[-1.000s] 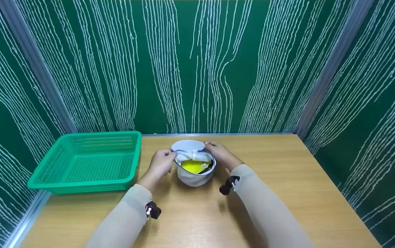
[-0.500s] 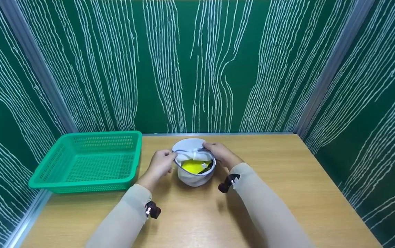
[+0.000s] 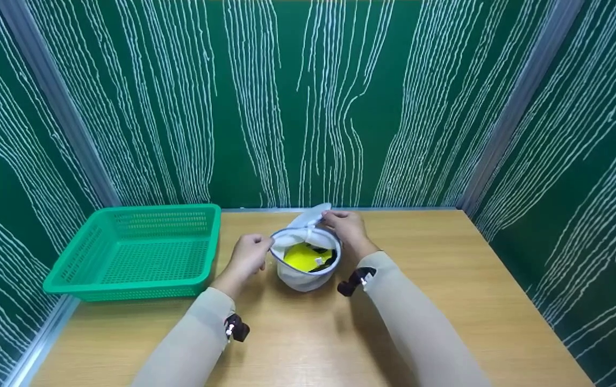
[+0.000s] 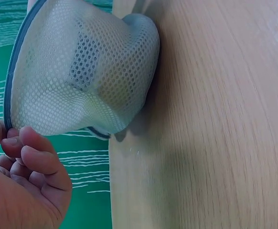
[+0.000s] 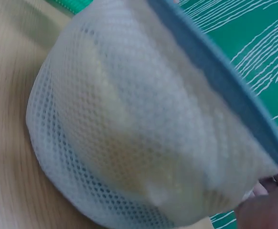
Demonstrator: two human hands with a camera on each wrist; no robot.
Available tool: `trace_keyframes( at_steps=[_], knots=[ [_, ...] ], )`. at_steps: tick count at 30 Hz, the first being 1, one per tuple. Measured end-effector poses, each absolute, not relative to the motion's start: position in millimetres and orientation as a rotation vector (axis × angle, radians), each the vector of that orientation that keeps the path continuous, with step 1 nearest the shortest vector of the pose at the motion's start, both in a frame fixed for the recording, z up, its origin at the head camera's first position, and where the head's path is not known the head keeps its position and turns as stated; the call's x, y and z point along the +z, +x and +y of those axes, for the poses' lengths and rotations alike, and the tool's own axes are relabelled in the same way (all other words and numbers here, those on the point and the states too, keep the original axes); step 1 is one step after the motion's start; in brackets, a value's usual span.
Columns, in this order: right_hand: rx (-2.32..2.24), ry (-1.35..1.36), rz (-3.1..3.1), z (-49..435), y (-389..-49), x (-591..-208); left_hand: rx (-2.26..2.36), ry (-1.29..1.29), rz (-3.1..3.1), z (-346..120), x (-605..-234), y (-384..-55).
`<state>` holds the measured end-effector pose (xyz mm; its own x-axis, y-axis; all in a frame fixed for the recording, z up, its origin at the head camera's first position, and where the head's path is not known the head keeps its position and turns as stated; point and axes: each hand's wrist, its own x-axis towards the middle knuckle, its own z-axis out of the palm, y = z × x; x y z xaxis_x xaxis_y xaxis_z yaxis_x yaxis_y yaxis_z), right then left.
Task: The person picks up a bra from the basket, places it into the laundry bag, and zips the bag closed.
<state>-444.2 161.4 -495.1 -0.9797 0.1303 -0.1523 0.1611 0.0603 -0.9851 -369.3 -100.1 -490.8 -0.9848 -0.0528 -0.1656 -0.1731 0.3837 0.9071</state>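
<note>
A white mesh laundry bag (image 3: pixel 302 281) with a blue-grey zip edge stands on the table, its round lid (image 3: pixel 310 216) lifted at the back. Inside lies a bright yellow item (image 3: pixel 300 258) with black parts and a small white tag; its kind is unclear. My left hand (image 3: pixel 249 253) pinches the left side of the rim, and the left wrist view shows thumb and fingertips of that hand (image 4: pixel 31 176) on the zip edge. My right hand (image 3: pixel 348 228) pinches the lid's edge near the hinge side. In the right wrist view, mesh (image 5: pixel 129 119) hides most of the contents.
A green perforated plastic basket (image 3: pixel 211 269) stands on the left of the wooden table (image 3: pixel 448 301). Green walls (image 3: pixel 340 107) with white wavy lines enclose the table at the back and both sides.
My right hand has moved up and back with the lid, which now tilts steeply. The bag's mouth has widened, showing more of the yellow item. My left hand stays at the rim.
</note>
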Motion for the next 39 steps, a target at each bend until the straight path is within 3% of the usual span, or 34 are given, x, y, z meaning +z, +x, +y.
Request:
trace_keyframes(
  at_steps=[15,28,39],
  knots=[
    [-2.444,0.324,2.053,166,-446,-485,1.652,-0.226,2.521,-101,-491,-369],
    [-2.379,0.131,2.122,172,-434,-473,1.73,-0.243,2.506,-103,-493,-366],
    [-2.179,-0.056,2.388,188,-430,-487,1.778,-0.273,2.454,-108,-496,-369]
  ],
)
